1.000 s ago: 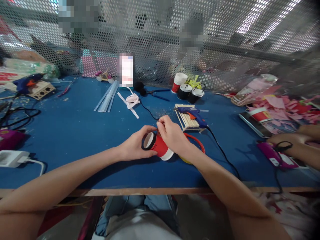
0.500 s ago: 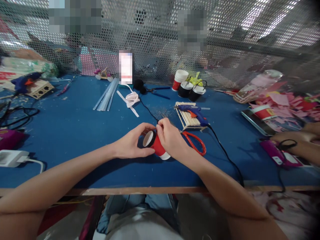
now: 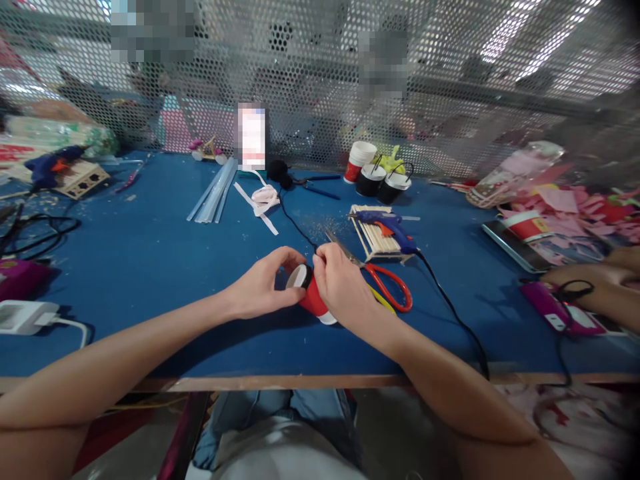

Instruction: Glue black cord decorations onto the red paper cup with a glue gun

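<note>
A red paper cup (image 3: 315,299) lies tilted on its side between my hands, its white rim towards the front right. Black yarn is wrapped round its other end. My left hand (image 3: 267,283) grips that wrapped end between thumb and fingers. Closed over the cup's side, my right hand (image 3: 341,280) pinches the black yarn (image 3: 299,229), which runs back to a black yarn ball (image 3: 278,172). Beside my right hand lie scissors (image 3: 393,285) with red and yellow handles, their blades partly behind it. The fingertips of my right hand are partly hidden.
A blue glue gun (image 3: 387,223) rests on a wooden stick rack (image 3: 373,248), its cord trailing right. Behind are paper cups (image 3: 361,160), pliers (image 3: 320,185), white ribbon (image 3: 264,200), glue sticks (image 3: 213,193) and a phone (image 3: 253,139). Another person's arm (image 3: 595,283) reaches in at right.
The cup has turned and shifted slightly left in my hands. My right hand has moved a little, and more of the scissors' blades and yellow handle shows.
</note>
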`<state>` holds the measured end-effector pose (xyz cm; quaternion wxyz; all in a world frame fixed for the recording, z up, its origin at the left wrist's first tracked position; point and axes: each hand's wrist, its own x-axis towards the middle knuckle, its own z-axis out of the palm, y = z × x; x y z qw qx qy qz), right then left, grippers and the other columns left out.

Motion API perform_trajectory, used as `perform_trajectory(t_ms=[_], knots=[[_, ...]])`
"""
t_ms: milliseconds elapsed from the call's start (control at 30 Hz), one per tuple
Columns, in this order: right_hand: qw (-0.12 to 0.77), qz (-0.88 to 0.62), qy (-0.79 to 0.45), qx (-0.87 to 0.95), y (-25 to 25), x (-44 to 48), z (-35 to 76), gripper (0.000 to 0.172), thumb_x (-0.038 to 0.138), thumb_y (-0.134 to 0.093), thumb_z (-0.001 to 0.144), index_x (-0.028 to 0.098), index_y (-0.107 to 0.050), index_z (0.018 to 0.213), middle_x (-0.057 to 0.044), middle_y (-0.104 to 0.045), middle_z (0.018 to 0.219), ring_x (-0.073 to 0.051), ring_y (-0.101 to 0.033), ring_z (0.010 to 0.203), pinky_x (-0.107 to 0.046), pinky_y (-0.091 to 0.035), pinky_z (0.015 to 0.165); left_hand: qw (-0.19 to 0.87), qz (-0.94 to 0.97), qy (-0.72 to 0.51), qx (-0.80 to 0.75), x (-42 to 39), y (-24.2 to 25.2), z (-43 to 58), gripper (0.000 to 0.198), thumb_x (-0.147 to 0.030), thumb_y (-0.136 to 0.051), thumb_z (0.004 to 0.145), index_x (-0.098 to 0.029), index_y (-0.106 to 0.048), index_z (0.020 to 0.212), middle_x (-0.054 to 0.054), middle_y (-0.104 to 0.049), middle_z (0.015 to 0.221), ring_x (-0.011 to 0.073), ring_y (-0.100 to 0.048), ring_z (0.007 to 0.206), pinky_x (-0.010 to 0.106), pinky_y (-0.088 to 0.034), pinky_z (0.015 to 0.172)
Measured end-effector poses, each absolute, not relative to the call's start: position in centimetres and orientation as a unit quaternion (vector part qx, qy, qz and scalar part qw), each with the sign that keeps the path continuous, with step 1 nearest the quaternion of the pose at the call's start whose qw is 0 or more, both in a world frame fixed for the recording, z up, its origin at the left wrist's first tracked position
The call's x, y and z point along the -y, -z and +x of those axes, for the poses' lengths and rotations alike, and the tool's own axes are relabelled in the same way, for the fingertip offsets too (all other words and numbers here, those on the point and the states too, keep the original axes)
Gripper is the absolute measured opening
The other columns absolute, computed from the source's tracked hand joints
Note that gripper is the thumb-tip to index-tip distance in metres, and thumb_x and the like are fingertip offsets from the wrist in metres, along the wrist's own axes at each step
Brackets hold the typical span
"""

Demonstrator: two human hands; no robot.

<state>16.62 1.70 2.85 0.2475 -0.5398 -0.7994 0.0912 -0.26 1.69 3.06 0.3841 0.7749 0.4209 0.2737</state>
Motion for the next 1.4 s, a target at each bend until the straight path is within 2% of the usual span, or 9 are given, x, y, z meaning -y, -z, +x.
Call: perform_trajectory(t_ms=[300,467,667,867,1033,1200,1267,1333,1400], knots=[[0.273,-0.520,-0.129,0.799,-3.1,-1.6,16.8,0.016,0.028,-0.029,0.088,0.019,-0.041,0.084,-0.008,-0.054,0.084,-0.018,-0.053,0.072,-0.031,-0.039,0.062,0.375,0.776,-0.280,-0.423,-1.5,-3.2,-0.2,0.032,-0.022,-0.057,0.069,-0.018,-0.051,0.100,0.003,-0.060,0.096,0.0177,-0.056,0.089,0.039,-0.044,0.086],[0.325,-0.487,-0.268,0.765,-3.8,-3.1,17.8,0.012,0.028,-0.039,0.086,0.020,-0.044,0.079,-0.002,-0.057,0.075,-0.014,-0.054,0.068,-0.028,-0.042,0.064,0.364,0.801,-0.284,-0.382,-1.2,-2.9,-0.2,0.036,-0.021,-0.058,0.069,-0.018,-0.049,0.103,0.003,-0.057,0.096,0.0168,-0.053,0.088,0.035,-0.045,0.084],[0.317,-0.483,-0.395,0.714,-5.3,-6.8,17.5,0.011,0.022,-0.046,0.081,0.017,-0.049,0.071,0.000,-0.059,0.068,-0.009,-0.054,0.058,-0.020,-0.042,0.052,0.321,0.850,-0.289,-0.301,-1.0,-2.6,-0.3,0.053,-0.021,-0.059,0.070,-0.019,-0.041,0.119,0.009,-0.052,0.110,0.0197,-0.052,0.096,0.036,-0.046,0.086],[0.245,-0.481,-0.435,0.720,-5.2,-9.8,15.4,0.006,0.017,-0.050,0.076,0.017,-0.052,0.070,0.001,-0.057,0.059,-0.006,-0.048,0.047,-0.017,-0.034,0.039,0.306,0.869,-0.274,-0.275,-1.0,-2.7,-0.3,0.050,-0.023,-0.059,0.071,-0.019,-0.046,0.119,0.010,-0.051,0.111,0.0219,-0.051,0.102,0.037,-0.046,0.090],[0.143,-0.473,-0.348,0.797,-5.7,-10.8,16.0,0.016,0.019,-0.051,0.075,0.015,-0.055,0.060,0.000,-0.059,0.055,-0.007,-0.050,0.042,-0.019,-0.039,0.045,0.305,0.862,-0.285,-0.288,-1.3,-2.4,-0.3,0.049,-0.023,-0.060,0.070,-0.018,-0.049,0.117,0.010,-0.052,0.111,0.0214,-0.053,0.101,0.036,-0.046,0.089],[0.251,-0.572,-0.207,0.753,-8.5,-10.6,22.6,0.027,0.031,-0.041,0.085,0.015,-0.059,0.074,-0.004,-0.063,0.063,-0.010,-0.055,0.047,-0.022,-0.042,0.049,0.318,0.844,-0.282,-0.327,-1.9,-2.5,-0.7,0.048,-0.021,-0.060,0.071,-0.018,-0.049,0.117,0.010,-0.050,0.112,0.0186,-0.055,0.092,0.033,-0.049,0.084],[0.268,-0.633,-0.088,0.721,-8.8,-10.6,25.8,0.022,0.024,-0.040,0.084,0.015,-0.061,0.082,-0.006,-0.066,0.071,-0.013,-0.060,0.057,-0.024,-0.043,0.057,0.306,0.842,-0.291,-0.335,-2.3,-2.5,-0.9,0.048,-0.021,-0.060,0.071,-0.019,-0.049,0.117,0.011,-0.050,0.114,0.0200,-0.054,0.095,0.034,-0.049,0.084],[0.209,-0.672,0.003,0.710,-8.3,-10.6,28.2,0.022,0.019,-0.044,0.081,0.013,-0.062,0.090,-0.010,-0.068,0.086,-0.019,-0.063,0.076,-0.028,-0.044,0.070,0.286,0.843,-0.300,-0.343,-2.6,-2.5,-1.0,0.049,-0.021,-0.060,0.070,-0.019,-0.048,0.118,0.011,-0.049,0.115,0.0221,-0.053,0.100,0.036,-0.048,0.087],[0.110,-0.688,0.020,0.717,-7.2,-10.6,29.7,0.023,0.023,-0.047,0.079,0.012,-0.063,0.092,-0.014,-0.067,0.091,-0.023,-0.062,0.084,-0.030,-0.044,0.072,0.270,0.844,-0.299,-0.354,-2.8,-2.4,-1.0,0.051,-0.021,-0.060,0.070,-0.019,-0.048,0.119,0.010,-0.049,0.115,0.0236,-0.051,0.104,0.038,-0.047,0.089]])
